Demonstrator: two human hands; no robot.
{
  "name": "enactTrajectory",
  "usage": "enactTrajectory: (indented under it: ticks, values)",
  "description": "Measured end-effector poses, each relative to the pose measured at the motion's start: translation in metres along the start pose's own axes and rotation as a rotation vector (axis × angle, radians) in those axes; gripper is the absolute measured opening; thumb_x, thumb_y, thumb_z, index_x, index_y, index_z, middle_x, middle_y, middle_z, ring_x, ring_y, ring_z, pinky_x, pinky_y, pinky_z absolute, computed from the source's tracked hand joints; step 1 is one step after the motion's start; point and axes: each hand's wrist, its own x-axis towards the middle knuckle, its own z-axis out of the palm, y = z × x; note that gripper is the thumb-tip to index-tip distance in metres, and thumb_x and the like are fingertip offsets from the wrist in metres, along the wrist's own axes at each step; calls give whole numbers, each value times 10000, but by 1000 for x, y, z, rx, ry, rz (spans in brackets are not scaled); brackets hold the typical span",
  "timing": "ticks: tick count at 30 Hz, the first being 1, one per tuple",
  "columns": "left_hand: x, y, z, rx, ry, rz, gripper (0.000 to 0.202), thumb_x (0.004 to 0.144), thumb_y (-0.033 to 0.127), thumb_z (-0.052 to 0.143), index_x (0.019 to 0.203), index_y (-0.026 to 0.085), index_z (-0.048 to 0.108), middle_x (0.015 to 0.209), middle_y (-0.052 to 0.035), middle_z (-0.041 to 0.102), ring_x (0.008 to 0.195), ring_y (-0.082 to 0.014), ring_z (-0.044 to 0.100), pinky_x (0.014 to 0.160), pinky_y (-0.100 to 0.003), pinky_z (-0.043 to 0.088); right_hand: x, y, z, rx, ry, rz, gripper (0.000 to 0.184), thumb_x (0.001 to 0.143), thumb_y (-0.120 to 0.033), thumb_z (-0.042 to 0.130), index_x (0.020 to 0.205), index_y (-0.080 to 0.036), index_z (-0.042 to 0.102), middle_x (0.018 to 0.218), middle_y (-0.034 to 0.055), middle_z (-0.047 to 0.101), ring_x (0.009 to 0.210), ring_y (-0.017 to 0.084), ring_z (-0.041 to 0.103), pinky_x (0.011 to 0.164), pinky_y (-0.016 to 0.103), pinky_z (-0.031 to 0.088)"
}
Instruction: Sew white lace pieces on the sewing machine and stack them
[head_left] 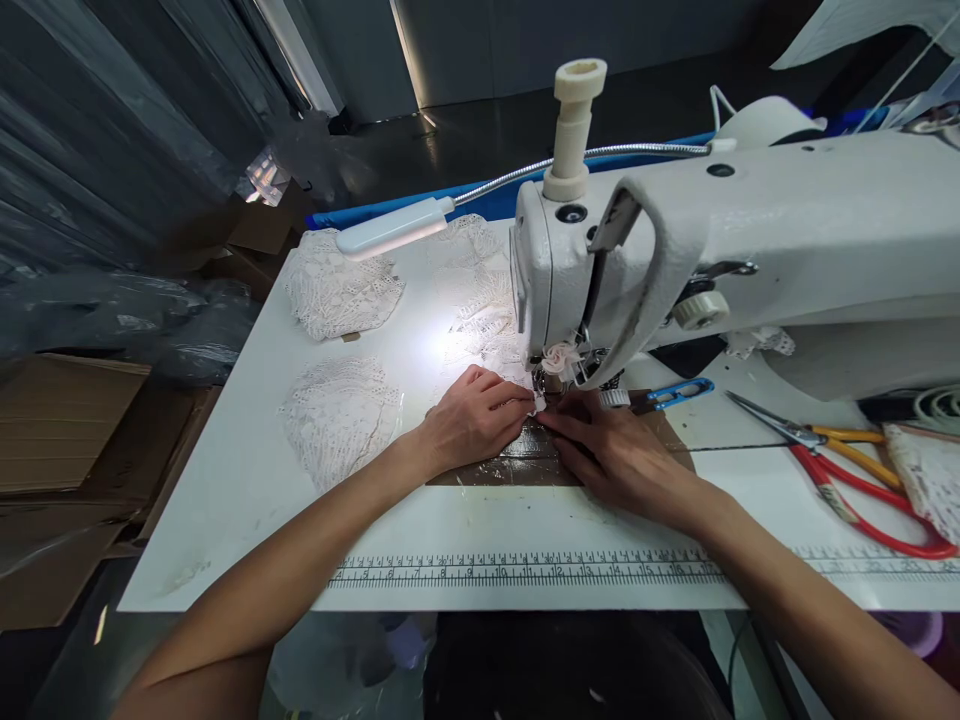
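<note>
A white sewing machine [750, 230] stands on a white table [247, 480]. My left hand [476, 420] pinches a small white piece of lace [538, 401] just in front of the needle. My right hand [615, 450] lies beside it on the brown taped patch [517, 462], fingers pressed together at the same piece. A small cream fabric flower [559, 357] sits at the presser foot. The needle itself is hidden behind the flower and my fingers.
Two piles of white lace pieces [341, 415] [337, 285] lie to the left, more lace under the lamp [394, 227]. Blue thread snips [679, 393], red-handled scissors [870, 500] and yellow-handled scissors [832, 440] lie right. A printed ruler [525, 570] runs along the front edge. Cardboard boxes [67, 420] stand left.
</note>
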Motion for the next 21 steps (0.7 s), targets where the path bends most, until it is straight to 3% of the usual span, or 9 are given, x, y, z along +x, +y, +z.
enactTrajectory:
  ticks: [3, 6, 10, 14, 21]
  values:
    - [0, 0, -1, -24, -19, -12, 158, 935, 190, 511, 1015, 200, 647, 1060, -28, 692, 836, -150, 585, 750, -322, 424, 6, 8, -14, 104, -79, 35, 367, 887, -215, 497, 1228, -257, 626, 1126, 103, 629, 968, 239, 627, 824, 395, 538]
    - [-1, 0, -1, -38, -32, -14, 161, 941, 195, 503, 1010, 203, 649, 1065, -35, 684, 845, -149, 585, 758, -325, 419, 16, 20, -26, 234, -143, 162, 295, 879, -208, 476, 1076, -251, 691, 945, 40, 697, 861, 212, 653, 740, 324, 539]
    - [-2, 0, 0, -31, 1, -4, 157, 951, 196, 494, 1022, 194, 634, 1071, -51, 666, 857, -143, 590, 770, -324, 422, 24, 28, -20, 229, -31, 315, 245, 854, -185, 467, 879, -201, 711, 841, 40, 705, 768, 208, 648, 637, 292, 510]
    - [-2, 1, 0, -6, 34, 0, 147, 956, 190, 492, 1015, 179, 626, 1033, -53, 670, 847, -137, 595, 817, -340, 425, 19, 25, -4, 193, 100, 240, 289, 842, -163, 466, 977, -212, 717, 920, 51, 705, 837, 211, 648, 709, 310, 508]
    - [-2, 4, 0, -3, 22, -1, 166, 961, 186, 470, 971, 170, 635, 1031, -50, 683, 813, -131, 598, 851, -362, 427, 8, 27, 1, 48, -7, 74, 359, 887, -219, 504, 1195, -323, 657, 1061, 59, 635, 840, 182, 646, 730, 322, 523]
